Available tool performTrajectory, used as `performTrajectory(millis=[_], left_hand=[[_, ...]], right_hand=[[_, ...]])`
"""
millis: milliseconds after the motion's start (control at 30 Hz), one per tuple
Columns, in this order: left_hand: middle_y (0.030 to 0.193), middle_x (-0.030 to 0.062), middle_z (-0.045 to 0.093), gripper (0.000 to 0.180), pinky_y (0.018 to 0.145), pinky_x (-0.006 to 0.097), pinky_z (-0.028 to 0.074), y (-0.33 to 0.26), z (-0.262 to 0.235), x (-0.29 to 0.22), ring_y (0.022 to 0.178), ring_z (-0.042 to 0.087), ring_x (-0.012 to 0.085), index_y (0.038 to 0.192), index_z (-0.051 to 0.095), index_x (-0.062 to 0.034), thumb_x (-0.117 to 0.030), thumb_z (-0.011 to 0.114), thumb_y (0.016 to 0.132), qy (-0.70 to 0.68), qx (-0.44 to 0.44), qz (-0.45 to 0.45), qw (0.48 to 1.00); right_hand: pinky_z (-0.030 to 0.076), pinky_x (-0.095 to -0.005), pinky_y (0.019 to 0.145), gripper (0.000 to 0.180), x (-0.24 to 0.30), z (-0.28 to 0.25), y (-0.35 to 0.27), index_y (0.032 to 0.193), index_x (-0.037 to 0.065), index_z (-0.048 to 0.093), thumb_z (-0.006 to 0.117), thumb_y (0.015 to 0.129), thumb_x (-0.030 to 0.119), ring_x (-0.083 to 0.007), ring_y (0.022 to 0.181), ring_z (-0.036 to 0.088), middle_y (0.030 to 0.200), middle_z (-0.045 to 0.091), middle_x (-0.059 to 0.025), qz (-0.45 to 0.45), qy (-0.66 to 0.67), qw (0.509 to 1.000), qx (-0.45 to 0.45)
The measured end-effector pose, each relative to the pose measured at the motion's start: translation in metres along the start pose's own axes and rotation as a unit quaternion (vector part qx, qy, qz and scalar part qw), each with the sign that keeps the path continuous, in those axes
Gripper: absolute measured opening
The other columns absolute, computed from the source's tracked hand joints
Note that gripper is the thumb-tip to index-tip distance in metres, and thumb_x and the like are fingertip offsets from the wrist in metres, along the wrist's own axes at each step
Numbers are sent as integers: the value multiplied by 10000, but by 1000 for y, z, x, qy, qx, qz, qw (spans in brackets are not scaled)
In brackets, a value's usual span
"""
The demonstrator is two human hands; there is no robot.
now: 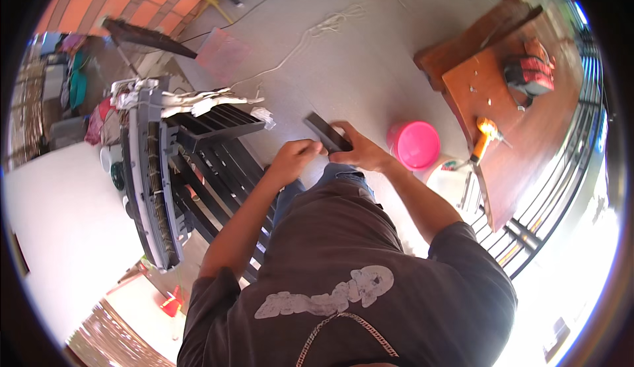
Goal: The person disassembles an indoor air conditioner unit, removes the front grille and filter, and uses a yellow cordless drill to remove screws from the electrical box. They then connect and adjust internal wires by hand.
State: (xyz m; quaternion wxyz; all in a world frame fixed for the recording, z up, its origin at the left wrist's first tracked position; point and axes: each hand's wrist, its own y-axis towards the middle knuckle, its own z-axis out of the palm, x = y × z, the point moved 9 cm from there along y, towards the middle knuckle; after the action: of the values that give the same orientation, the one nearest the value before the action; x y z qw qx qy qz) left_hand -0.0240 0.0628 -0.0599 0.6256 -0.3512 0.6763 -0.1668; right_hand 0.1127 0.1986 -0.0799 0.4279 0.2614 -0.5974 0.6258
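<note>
My right hand (360, 150) is closed around one end of a dark, flat, rectangular bar-like piece (322, 126), which tilts up and to the left, away from my body. What exactly the piece is, I cannot tell. Beside it, my left hand (296, 161) is closed, with thumb and forefinger pinched close to the piece's lower end. Anything in that pinch is hidden or too small to make out. Both hands are in front of my waist, above my jeans.
On my left, a long grey appliance housing (153, 182) with white cables (198, 103) rests by a black slatted bench (214, 182). To the right are a pink bucket (416, 145) and a wooden table (528, 142) bearing a yellow drill (485, 137) and a red-and-black tool (528, 75). A white cord (290, 56) crosses the floor.
</note>
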Motion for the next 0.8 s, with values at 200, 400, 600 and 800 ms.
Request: performTrajectory(millis=[200,400,600,800], left_hand=[[965,189,828,375,814,459,607,61,104,80,885,811,323,991,831,-73,-442,870,938,322,188,18,928],[949,176,800,152,852,524,604,74,173,82,951,778,397,859,752,-69,-218,772,874,418,234,114,870],[961,181,752,144,854,549,589,72,183,45,948,745,437,841,707,-44,-172,751,893,371,134,227,891],[902,162,744,181,819,539,589,77,154,65,908,754,415,940,734,-44,-217,788,935,357,155,140,910]], right_hand=[[503,-309,795,855,-129,9,-129,1660,122,550,931,961,432,-121,942,614,1061,704,-27,232,28,968,85],[536,-317,809,954,-175,15,-181,1671,202,609,883,912,710,-167,934,639,1159,764,-62,302,13,953,31],[637,-476,930,1040,-213,19,-140,1521,55,692,746,885,875,-371,1125,790,1326,782,-256,417,-72,906,-3],[567,-500,1130,954,-186,24,-97,1464,14,717,746,929,803,-400,1237,747,1379,754,-284,281,-157,933,-160]])
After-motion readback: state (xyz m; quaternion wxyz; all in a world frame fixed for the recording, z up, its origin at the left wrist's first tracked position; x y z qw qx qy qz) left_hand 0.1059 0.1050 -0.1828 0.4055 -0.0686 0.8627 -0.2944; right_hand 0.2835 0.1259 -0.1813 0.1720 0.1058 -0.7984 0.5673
